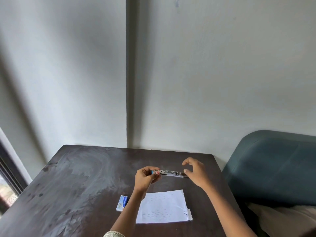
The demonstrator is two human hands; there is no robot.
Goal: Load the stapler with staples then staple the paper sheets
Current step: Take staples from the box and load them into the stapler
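A small metal stapler [168, 173] with a blue end is held lengthwise above the dark wooden table [82, 177]. My left hand [145, 177] grips its left, blue end. My right hand [195, 171] is at its right end, thumb touching the tip, other fingers curled and apart above it. White paper sheets [162, 206] with faint printed lines lie flat on the table below the hands. A small blue and white staple box [122, 203] lies just left of the sheets, beside my left forearm.
The table stands against a pale wall corner. A teal upholstered seat [273, 168] sits close to the table's right edge. A dark window frame [10, 177] is at the far left. The table's left half holds only smudges.
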